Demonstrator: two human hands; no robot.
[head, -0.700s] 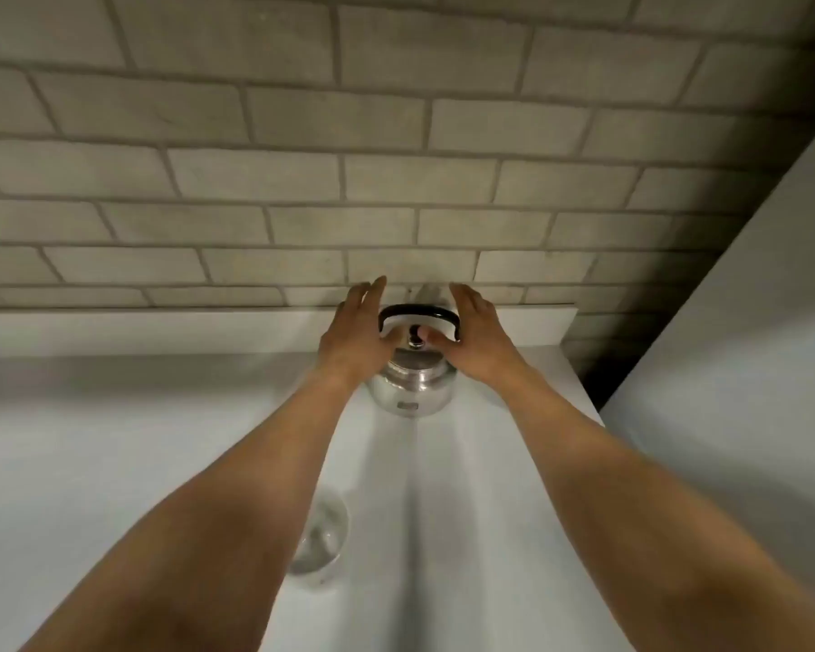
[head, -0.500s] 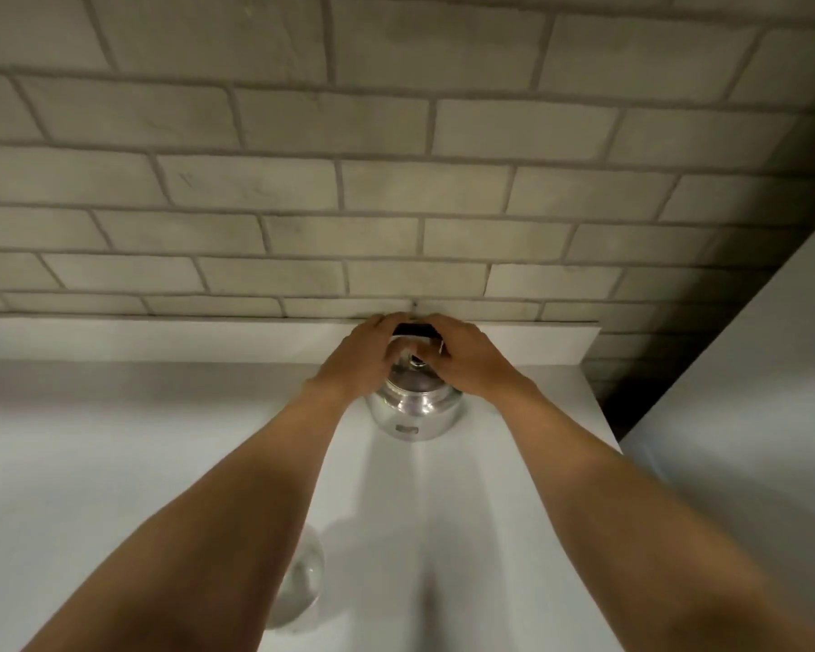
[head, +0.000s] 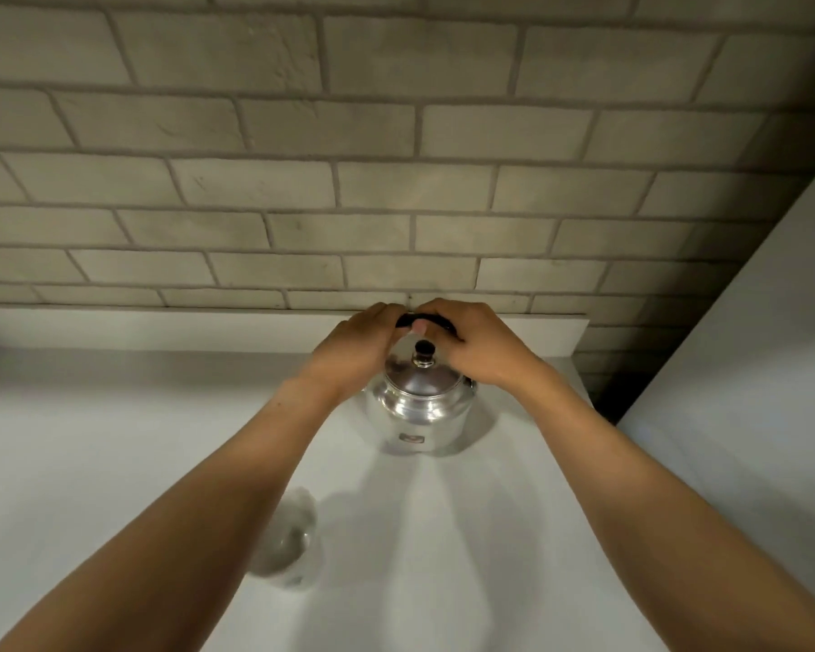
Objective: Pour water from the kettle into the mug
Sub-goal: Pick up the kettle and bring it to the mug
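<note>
Both the left hand (head: 356, 352) and the right hand (head: 478, 348) have fingers curled tight around the black handle (head: 427, 320) of the shiny kettle (head: 417, 411) just below them, ready to lift and tip toward the mug (head: 292, 541) nearer the person.

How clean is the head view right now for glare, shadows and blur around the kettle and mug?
Head view: dim light, wide-angle bending of the brick wall; bright glare on the kettle; soft forearm shadows on the counter; the mug looks blurred and half hidden by the left forearm; left hand and right hand reasonably sharp.
</note>
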